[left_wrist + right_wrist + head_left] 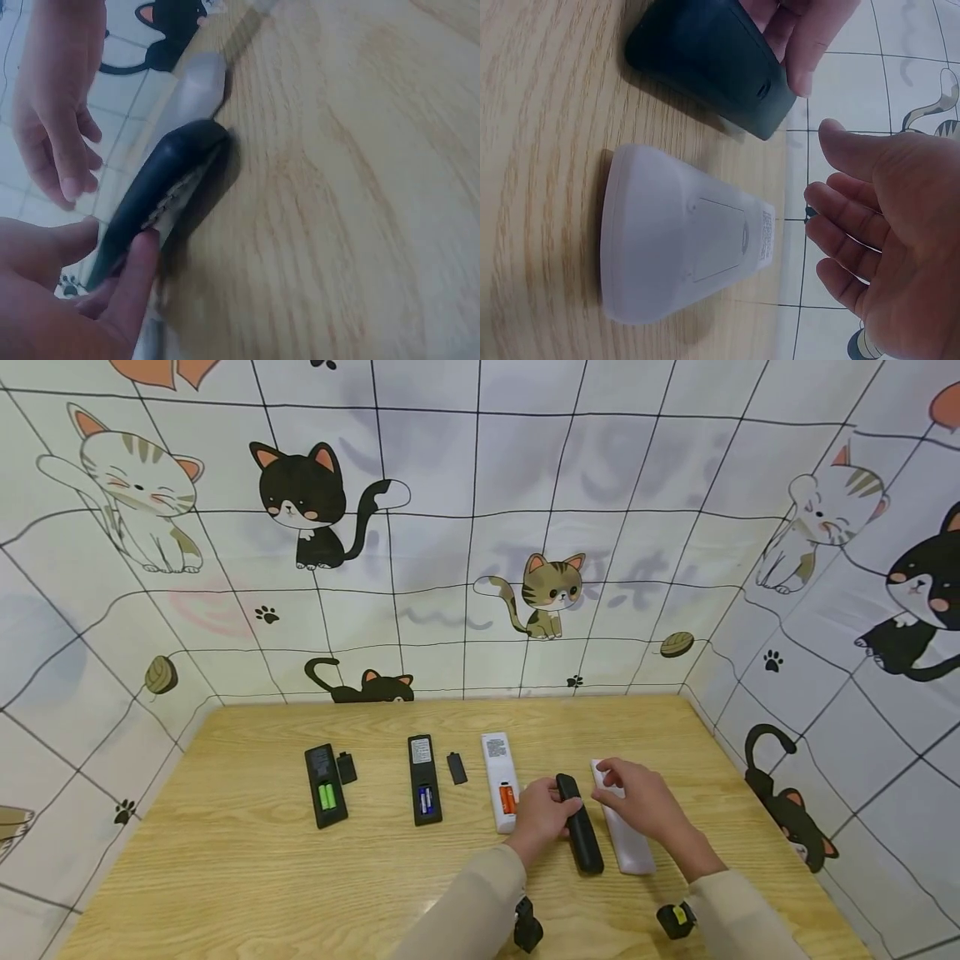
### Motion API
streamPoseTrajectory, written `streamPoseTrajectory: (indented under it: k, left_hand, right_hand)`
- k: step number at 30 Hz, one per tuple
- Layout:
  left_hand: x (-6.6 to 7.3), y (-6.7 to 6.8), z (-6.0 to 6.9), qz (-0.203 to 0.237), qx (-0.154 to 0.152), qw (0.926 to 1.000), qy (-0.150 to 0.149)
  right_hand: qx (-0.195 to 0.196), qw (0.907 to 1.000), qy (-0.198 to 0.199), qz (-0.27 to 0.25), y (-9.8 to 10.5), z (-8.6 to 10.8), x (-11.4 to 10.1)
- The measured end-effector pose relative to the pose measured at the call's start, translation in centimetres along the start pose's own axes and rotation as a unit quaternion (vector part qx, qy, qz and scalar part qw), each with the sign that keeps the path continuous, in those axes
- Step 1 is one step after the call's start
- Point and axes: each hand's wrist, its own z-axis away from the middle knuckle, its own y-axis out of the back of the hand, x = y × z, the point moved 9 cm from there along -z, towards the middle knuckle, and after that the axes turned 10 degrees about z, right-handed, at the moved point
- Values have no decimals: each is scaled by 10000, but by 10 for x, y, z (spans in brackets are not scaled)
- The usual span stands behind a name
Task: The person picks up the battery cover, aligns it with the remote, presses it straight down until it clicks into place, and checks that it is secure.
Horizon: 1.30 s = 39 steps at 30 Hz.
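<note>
A black remote point(582, 835) is pinched at its far end between the thumb and fingers of my left hand point(542, 817), back side up and tilted off the wood in the left wrist view, where buttons show beneath. Just right of it lies a white remote point(628, 835), back up, its battery cover point(718, 241) on in the right wrist view. My right hand point(639, 797) hovers over the white remote's far end with fingers relaxed and slightly bent, holding nothing. A gap separates it from the black remote point(712, 64) in the right wrist view.
Left of my hands lie a white remote point(497, 768) with orange batteries, a black remote point(422, 777) with blue ones and another point(322, 768) with green ones. Loose covers point(457, 768) point(347, 768) lie beside the two black ones. Patterned cloth walls border the wooden table point(262, 893).
</note>
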Motion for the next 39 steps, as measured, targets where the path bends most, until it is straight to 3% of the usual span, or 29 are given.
streamPoseTrajectory:
  k: [4, 17, 30, 34, 39]
  left_hand:
    - [1, -4, 2, -134, -121, 9998, 10]
    - [10, -1, 10, -666, 8, 9971, -377]
    - [21, 5, 14, -1809, 230, 9802, -774]
    - [23, 7, 14, -2014, 321, 9754, -831]
    - [22, 8, 14, -2058, 271, 9749, -800]
  right_hand:
    - [25, 10000, -18, 55, 0, 0, -2]
    - [95, 9999, -36, 115, -1, 0, -6]
    - [128, 9998, -27, 147, -3, -2, -11]
    - [178, 9998, 31, 130, -3, -3, -15]
    - [156, 9997, 43, 175, -5, -4, -15]
